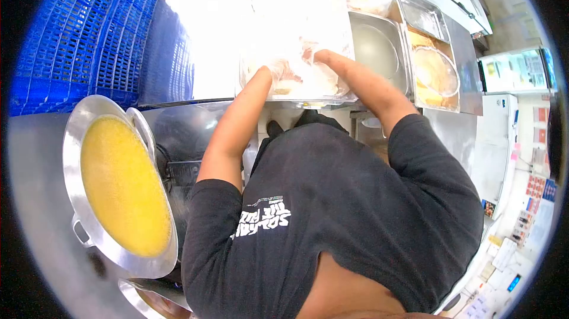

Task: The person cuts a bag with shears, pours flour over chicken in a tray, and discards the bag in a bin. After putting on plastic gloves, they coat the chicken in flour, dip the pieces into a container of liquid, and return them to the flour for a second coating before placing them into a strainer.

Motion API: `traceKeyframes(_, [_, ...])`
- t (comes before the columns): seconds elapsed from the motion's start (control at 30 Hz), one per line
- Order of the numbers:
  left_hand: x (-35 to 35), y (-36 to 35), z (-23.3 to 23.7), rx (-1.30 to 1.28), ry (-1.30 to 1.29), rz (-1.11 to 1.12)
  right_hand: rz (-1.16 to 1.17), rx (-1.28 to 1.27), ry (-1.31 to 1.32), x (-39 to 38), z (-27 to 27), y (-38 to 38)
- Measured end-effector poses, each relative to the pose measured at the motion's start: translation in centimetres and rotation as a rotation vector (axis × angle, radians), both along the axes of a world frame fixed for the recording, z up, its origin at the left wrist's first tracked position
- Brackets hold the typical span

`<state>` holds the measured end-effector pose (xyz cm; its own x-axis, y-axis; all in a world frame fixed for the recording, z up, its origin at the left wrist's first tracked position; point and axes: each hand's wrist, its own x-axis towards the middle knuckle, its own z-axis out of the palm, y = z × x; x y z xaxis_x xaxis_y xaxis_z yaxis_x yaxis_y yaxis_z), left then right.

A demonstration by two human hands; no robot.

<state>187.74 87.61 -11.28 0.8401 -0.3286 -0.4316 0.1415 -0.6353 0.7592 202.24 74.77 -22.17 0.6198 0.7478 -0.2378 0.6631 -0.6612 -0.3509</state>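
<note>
White, powdery stuff (293,14) lies about my left hand (274,75) and right hand (312,57); through glare I cannot tell how open or full they are. It's probably light, best scooped underneath.

The single view looks from a head mount, forward and steeply down, through a wide, round-edged lens; the black shirt (355,183) fills six o'clock, nearest; the metal tray (348,40) lies farther off at twelve, blue crates (77,40) curving at ten.
</note>
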Motion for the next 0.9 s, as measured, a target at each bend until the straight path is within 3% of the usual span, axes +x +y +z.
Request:
traceKeyframes(0.03, [0.1, 0.1, -2.4, -0.236, 0.008, 0.085, 0.048, -0.03, 0.011, 0.0, 1.1, -0.9])
traceKeyframes(0.13, [2.3, 0.2, -10.4, -0.15, -0.346, 0.11, 0.108, -0.095, 0.0, 0.8, 6.1, -2.4])
traceKeyframes(0.17, [2.6, 0.4, -10.1, -0.309, -0.212, 0.072, 0.113, -0.115, -0.003, 1.5, 7.9, -2.9])
traceKeyframes(0.23, [2.2, 0.7, -8.0, -0.377, -0.06, 0.054, 0.123, -0.173, -0.003, 2.8, 10.5, -3.4])
traceKeyframes(0.37, [0.4, 0.9, -0.9, -0.098, -0.005, 0.134, 0.16, -0.271, 0.048, 3.3, 12.9, -4.0])
traceKeyframes(0.47, [-0.8, 0.8, 3.5, 0.137, 0.006, 0.268, 0.202, -0.343, 0.075, 2.0, 11.0, -4.3])
traceKeyframes(0.53, [-0.6, 1.2, 3.5, 0.233, -0.079, 0.317, 0.192, -0.381, 0.04, 1.0, 8.6, -4.4])
traceKeyframes(0.63, [2.0, 3.4, -5.8, 0.433, -0.495, 0.333, 0.155, -0.399, -0.005, 0.5, 5.1, -4.2])
traceKeyframes(0.7, [1.9, 4.3, -7.8, 0.614, -0.549, 0.177, 0.165, -0.373, 0.033, 0.9, 5.1, -4.5])
traceKeyframes(0.77, [1.7, 4.5, -6.4, 0.698, -0.627, 0.151, 0.184, -0.339, 0.091, 1.1, 7.0, -5.0])
traceKeyframes(0.8, [0.7, 3.9, -3.5, 0.69, -0.673, 0.2, 0.192, -0.323, 0.112, 1.2, 8.0, -5.0])
traceKeyframes(0.9, [2.0, 4.1, -3.5, 0.619, -0.504, 0.144, 0.206, -0.267, 0.13, 0.4, 9.7, -4.7])
